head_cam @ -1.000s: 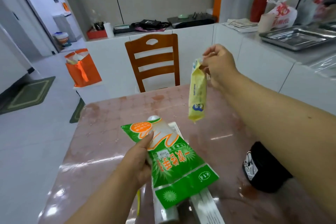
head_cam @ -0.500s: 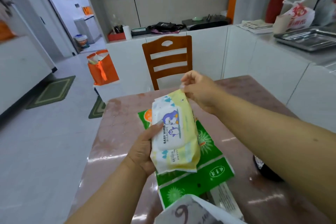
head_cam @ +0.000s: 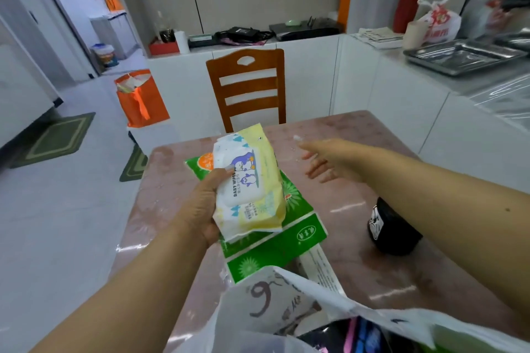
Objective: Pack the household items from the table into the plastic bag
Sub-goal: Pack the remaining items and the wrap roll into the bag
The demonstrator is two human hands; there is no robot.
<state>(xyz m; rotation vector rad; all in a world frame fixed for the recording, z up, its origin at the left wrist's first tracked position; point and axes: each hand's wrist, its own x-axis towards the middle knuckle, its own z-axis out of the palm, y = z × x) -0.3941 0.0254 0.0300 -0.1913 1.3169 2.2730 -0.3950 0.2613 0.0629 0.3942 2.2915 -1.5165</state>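
At frame centre, the left hand [head_cam: 205,209] grips a yellow baby-wipes pack [head_cam: 251,180] together with a green packet [head_cam: 272,241] beneath it, both held above the pink table [head_cam: 358,238]. Right of centre, the right hand [head_cam: 329,163] reaches forward, fingers spread and empty. Along the bottom edge lies the white plastic bag [head_cam: 286,309]; a black jar [head_cam: 391,229] stands at right.

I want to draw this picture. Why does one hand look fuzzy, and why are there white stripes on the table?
Head view: the right hand is smeared by motion blur; the left hand gripping the baby wipes looks sharp. The stripes are light glare on the shiny table.
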